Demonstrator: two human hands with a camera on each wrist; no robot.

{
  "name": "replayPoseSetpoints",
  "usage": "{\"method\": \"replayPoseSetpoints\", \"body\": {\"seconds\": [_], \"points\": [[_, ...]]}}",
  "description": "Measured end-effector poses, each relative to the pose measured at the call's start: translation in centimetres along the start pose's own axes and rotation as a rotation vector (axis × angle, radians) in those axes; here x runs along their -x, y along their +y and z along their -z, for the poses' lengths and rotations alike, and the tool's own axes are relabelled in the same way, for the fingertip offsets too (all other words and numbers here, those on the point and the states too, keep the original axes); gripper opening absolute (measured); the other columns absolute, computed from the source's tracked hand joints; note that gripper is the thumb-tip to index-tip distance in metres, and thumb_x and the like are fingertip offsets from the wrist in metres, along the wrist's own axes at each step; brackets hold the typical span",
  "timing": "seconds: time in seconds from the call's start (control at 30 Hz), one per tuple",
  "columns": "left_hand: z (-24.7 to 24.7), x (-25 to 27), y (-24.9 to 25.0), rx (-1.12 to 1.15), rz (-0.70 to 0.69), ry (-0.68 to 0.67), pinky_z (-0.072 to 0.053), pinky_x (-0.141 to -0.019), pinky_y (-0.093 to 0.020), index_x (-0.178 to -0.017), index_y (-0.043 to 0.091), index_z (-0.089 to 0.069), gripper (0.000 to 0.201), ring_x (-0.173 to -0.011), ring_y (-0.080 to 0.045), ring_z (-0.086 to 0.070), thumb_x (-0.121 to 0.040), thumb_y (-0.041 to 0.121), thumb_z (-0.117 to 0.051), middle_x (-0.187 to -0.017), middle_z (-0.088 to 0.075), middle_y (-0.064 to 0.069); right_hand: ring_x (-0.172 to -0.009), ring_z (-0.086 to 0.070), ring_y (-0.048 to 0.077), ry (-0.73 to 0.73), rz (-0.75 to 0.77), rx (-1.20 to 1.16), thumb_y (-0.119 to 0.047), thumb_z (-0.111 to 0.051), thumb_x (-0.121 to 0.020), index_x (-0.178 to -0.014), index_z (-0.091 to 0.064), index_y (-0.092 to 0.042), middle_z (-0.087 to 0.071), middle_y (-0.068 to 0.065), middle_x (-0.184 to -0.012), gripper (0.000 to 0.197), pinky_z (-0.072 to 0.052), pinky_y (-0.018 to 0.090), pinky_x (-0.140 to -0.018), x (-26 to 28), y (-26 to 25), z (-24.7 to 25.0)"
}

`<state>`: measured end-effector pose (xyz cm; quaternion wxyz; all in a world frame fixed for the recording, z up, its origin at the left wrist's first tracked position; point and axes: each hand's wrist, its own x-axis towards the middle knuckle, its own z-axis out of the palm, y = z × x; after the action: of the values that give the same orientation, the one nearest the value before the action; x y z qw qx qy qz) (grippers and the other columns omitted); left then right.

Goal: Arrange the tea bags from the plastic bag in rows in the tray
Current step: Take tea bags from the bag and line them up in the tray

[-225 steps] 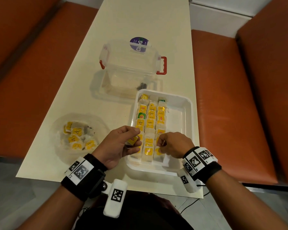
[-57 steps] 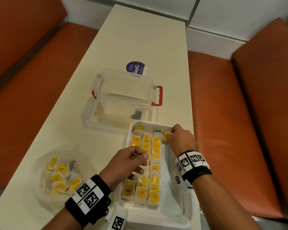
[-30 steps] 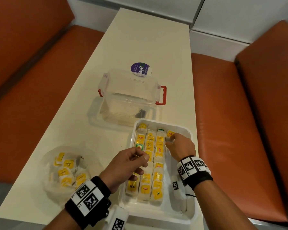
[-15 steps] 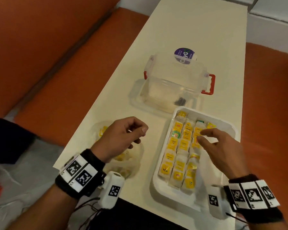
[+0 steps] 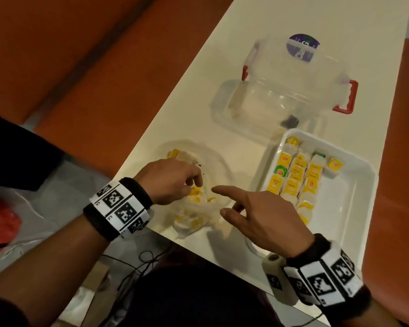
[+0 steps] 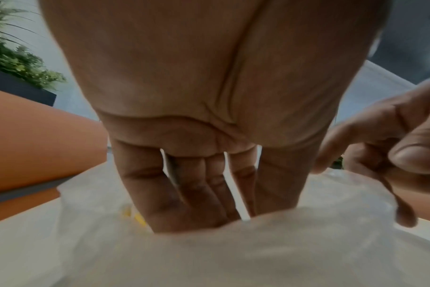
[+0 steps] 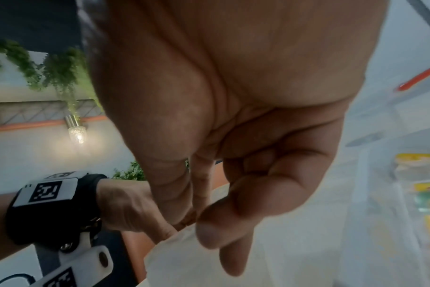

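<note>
The clear plastic bag (image 5: 198,215) of yellow tea bags lies near the table's front edge. My left hand (image 5: 195,182) reaches down into it. In the left wrist view its fingers (image 6: 184,194) run straight into the bag (image 6: 258,252), and a fold hides their tips. My right hand (image 5: 219,200) hovers just right of the bag mouth, fingers spread and index pointing left, holding nothing. The white tray (image 5: 350,220) on the right holds three rows of tea bags (image 5: 293,178). One lone tea bag (image 5: 334,166) starts a fourth row at the far end.
A clear lidded box (image 5: 293,90) with red latches stands behind the tray and bag. Orange benches (image 5: 92,90) flank the cream table (image 5: 222,55). Cables lie on the floor below the table's front edge.
My left hand moved from above the bag down into it. My right hand left the tray and crossed left to the bag mouth. The view swung left.
</note>
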<state>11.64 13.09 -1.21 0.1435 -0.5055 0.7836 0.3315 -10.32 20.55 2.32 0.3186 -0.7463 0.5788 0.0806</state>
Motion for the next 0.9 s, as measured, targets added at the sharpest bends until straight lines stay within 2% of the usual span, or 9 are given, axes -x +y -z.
{"method": "replayPoseSetpoints", "body": {"seconds": [0.13,0.23,0.33,0.47,0.6,0.73,0.83,0.9], "points": [[-1.1,0.2,-0.5,-0.025,-0.015,-0.041,-0.052,-0.077,-0.033,-0.117,0.042,-0.059,0.026,-0.098,-0.011,-0.061,-0.093,0.031,-0.060,-0.106,-0.065,0.019,-0.094,-0.066,0.017,-0.079,-0.010,0.054,-0.060,-0.045,-0.095,-0.141,-0.028,-0.060,-0.073,-0.012,-0.096,0.049,-0.055,0.038,-0.073,-1.0,-0.6,-1.6],[-1.7,-0.2,-0.5,-0.043,0.009,-0.056,-0.052,-0.076,-0.034,-0.126,0.041,-0.055,0.035,-0.097,-0.013,-0.061,-0.091,0.036,-0.062,-0.107,-0.065,0.016,-0.095,-0.066,0.020,-0.092,-0.020,0.113,-0.054,-0.043,-0.095,-0.136,-0.040,-0.054,-0.072,-0.009,-0.100,0.041,-0.055,0.037,-0.072,-1.5,-1.1,-2.8],[-2.2,-0.7,-0.3,-0.127,0.020,-0.053,-0.047,-0.074,-0.034,-0.135,0.039,-0.046,0.052,-0.104,-0.020,-0.060,-0.088,0.052,-0.063,-0.122,-0.059,0.008,-0.095,-0.066,0.021,-0.045,-0.032,0.141,-0.047,-0.041,-0.098,-0.127,-0.056,-0.045,-0.071,-0.009,-0.103,0.032,-0.055,0.037,-0.071,-1.7,-1.4,-3.3],[-2.5,-1.4,0.1,-0.204,0.040,-0.041,-0.036,-0.071,-0.032,-0.138,0.035,-0.043,0.063,-0.109,-0.026,-0.060,-0.084,0.060,-0.065,-0.133,-0.053,0.003,-0.094,-0.066,0.020,-0.023,-0.043,0.137,-0.049,-0.040,-0.099,-0.124,-0.060,-0.044,-0.072,-0.010,-0.103,0.033,-0.054,0.037,-0.072,-1.3,-1.6,-3.5],[-2.8,-1.5,0.3,-0.208,0.070,0.012,-0.038,-0.070,-0.032,-0.130,0.035,-0.047,0.058,-0.103,-0.025,-0.062,-0.082,0.059,-0.069,-0.129,-0.055,0.004,-0.095,-0.066,0.021,-0.012,-0.055,0.129,-0.050,-0.039,-0.099,-0.125,-0.060,-0.044,-0.072,-0.010,-0.104,0.034,-0.053,0.035,-0.070,-0.9,-1.7,-3.6],[-2.9,-1.5,0.5,-0.200,0.091,0.007,-0.039,-0.071,-0.031,-0.118,0.037,-0.053,0.048,-0.098,-0.022,-0.060,-0.080,0.060,-0.069,-0.122,-0.054,0.007,-0.096,-0.067,0.021,-0.011,-0.065,0.122,-0.051,-0.039,-0.100,-0.125,-0.060,-0.041,-0.073,-0.009,-0.104,0.035,-0.055,0.036,-0.073,-0.8,-1.8,-3.6],[-2.9,-1.4,0.6,-0.201,0.068,0.002,-0.037,-0.069,-0.031,-0.108,0.036,-0.053,0.036,-0.087,-0.019,-0.052,-0.081,0.054,-0.068,-0.112,-0.050,0.009,-0.096,-0.067,0.021,-0.007,-0.063,0.128,-0.050,-0.038,-0.101,-0.123,-0.062,-0.037,-0.073,-0.008,-0.104,0.035,-0.055,0.037,-0.074,-0.8,-1.9,-3.5],[-2.9,-1.3,0.6,-0.192,0.033,0.009,-0.037,-0.067,-0.031,-0.098,0.037,-0.050,0.027,-0.085,-0.015,-0.048,-0.082,0.049,-0.067,-0.104,-0.052,0.012,-0.096,-0.067,0.021,-0.004,-0.059,0.127,-0.049,-0.038,-0.101,-0.122,-0.063,-0.035,-0.073,-0.007,-0.104,0.035,-0.055,0.038,-0.075,-0.7,-1.9,-3.4]]}}
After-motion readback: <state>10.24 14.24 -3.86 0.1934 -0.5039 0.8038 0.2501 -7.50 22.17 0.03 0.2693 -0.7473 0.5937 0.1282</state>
